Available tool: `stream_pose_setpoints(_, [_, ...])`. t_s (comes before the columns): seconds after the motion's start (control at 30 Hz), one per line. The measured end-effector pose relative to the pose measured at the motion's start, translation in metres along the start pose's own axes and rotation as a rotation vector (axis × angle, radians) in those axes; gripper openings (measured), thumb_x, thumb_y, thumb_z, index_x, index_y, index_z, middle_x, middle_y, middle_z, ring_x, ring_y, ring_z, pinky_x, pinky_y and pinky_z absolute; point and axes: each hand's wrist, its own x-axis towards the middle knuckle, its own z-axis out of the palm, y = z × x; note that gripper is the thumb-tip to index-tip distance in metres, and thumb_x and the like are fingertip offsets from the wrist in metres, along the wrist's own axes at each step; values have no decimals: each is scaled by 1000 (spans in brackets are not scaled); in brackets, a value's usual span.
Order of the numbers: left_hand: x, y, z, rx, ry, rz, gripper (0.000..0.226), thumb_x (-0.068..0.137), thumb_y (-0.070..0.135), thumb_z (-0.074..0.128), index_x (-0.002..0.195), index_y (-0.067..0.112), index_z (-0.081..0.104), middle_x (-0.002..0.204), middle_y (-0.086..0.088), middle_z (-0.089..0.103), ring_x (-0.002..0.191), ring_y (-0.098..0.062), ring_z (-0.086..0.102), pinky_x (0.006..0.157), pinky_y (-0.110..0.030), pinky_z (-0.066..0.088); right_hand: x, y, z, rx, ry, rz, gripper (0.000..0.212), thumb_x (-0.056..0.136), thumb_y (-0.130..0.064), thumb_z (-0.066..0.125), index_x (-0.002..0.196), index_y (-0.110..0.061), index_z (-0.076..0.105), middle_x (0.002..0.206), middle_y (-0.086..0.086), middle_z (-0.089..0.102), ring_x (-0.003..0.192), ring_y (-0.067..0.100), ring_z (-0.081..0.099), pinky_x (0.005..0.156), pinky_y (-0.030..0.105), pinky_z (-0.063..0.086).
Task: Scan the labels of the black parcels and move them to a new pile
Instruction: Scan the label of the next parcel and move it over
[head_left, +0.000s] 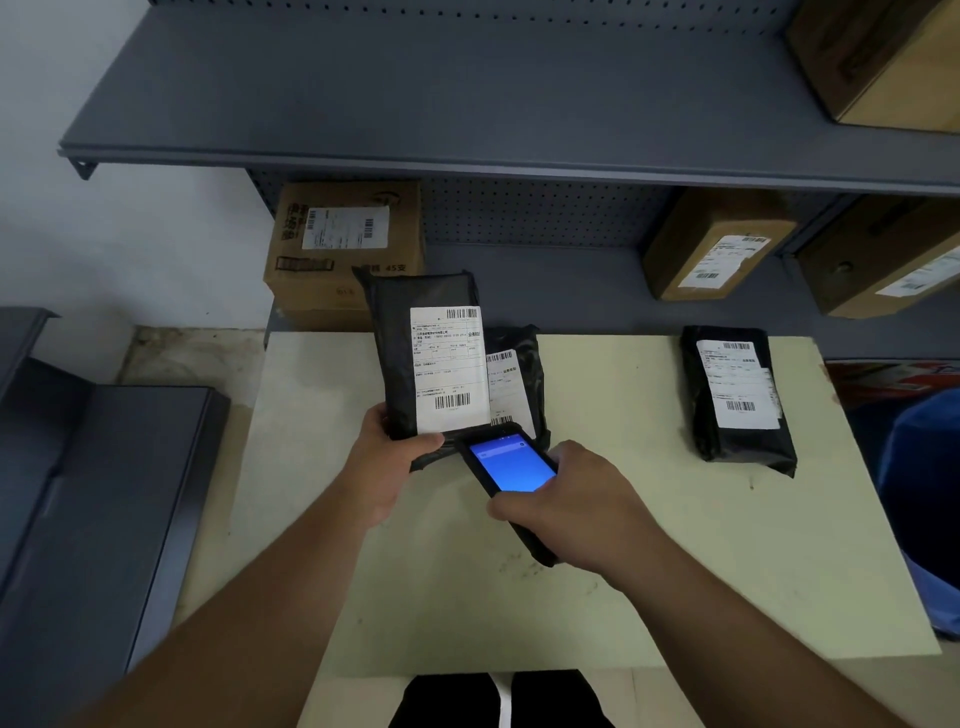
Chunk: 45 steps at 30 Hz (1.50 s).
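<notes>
My left hand (387, 462) grips the lower edge of a black parcel (400, 338), holding it upright above the table with its white label facing me. My right hand (566, 504) holds a black handheld scanner (511, 467) with a lit blue screen, its top end right under the label's lower barcode. Behind the raised parcel a second black parcel (524, 374) lies on the cream table (623, 545), partly hidden. A third black parcel (737, 400) lies label-up at the table's right side.
Grey shelving runs behind the table, with cardboard boxes (343, 244) at left and more boxes (717, 244) at right. A grey cabinet (93, 493) stands at left. A blue object (930, 493) sits at the right edge.
</notes>
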Motion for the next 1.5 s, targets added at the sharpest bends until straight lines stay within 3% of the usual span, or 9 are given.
stream_pose_setpoints(0.13, [1,1,1,-26,3,-3,73,80,-6,78,141,19,46,126,2,70,113,-20,69,86,-33,54,2,2,2,22,2,11,48,66,-47,80,99,-21,58,94,0,72,81,22,74,62,34,54])
stream_pose_setpoints(0.27, [2,1,3,-23,-3,-6,74,80,-5,79,142,19,46,125,3,71,113,-21,69,88,-35,54,4,2,2,39,-6,14,48,66,-47,80,99,-20,57,95,2,73,71,19,67,62,33,53])
stream_pose_setpoints(0.5, [0,1,9,-32,4,-11,72,81,-2,79,141,19,46,127,2,70,113,-20,68,82,-30,53,6,7,-2,41,-13,8,47,69,-46,81,101,-21,56,95,0,71,86,22,75,63,34,54])
stream_pose_setpoints(0.67, [-2,1,22,-45,5,-16,67,83,-1,79,139,19,49,122,4,70,110,-18,69,82,-31,53,7,12,-8,51,-4,4,49,68,-47,81,101,-20,57,96,0,69,89,23,74,73,41,61])
stream_pose_setpoints(0.8, [-2,3,40,-42,-21,-19,61,84,2,79,135,19,51,121,4,71,107,-17,70,80,-30,54,9,21,-16,80,-14,6,48,70,-45,81,103,-21,55,97,1,70,85,22,73,65,36,55])
stream_pose_setpoints(1.1, [4,-2,87,1,-104,-26,53,85,10,80,134,17,62,124,-3,77,110,-23,76,100,-46,58,15,52,-45,114,14,46,48,71,-43,81,105,-20,55,96,2,71,83,23,75,62,34,54])
stream_pose_setpoints(1.3, [2,-3,132,5,-162,-90,29,88,8,77,115,19,73,110,-3,82,102,-21,78,82,-31,62,21,74,-68,145,48,57,46,73,-41,81,104,-18,56,87,-1,68,66,16,63,59,33,51])
stream_pose_setpoints(1.5, [4,-11,179,49,-170,-162,24,89,13,77,112,16,72,114,-11,79,109,-27,74,94,-39,60,28,99,-90,211,64,68,42,72,-40,79,100,-21,54,76,3,74,52,14,58,53,29,48])
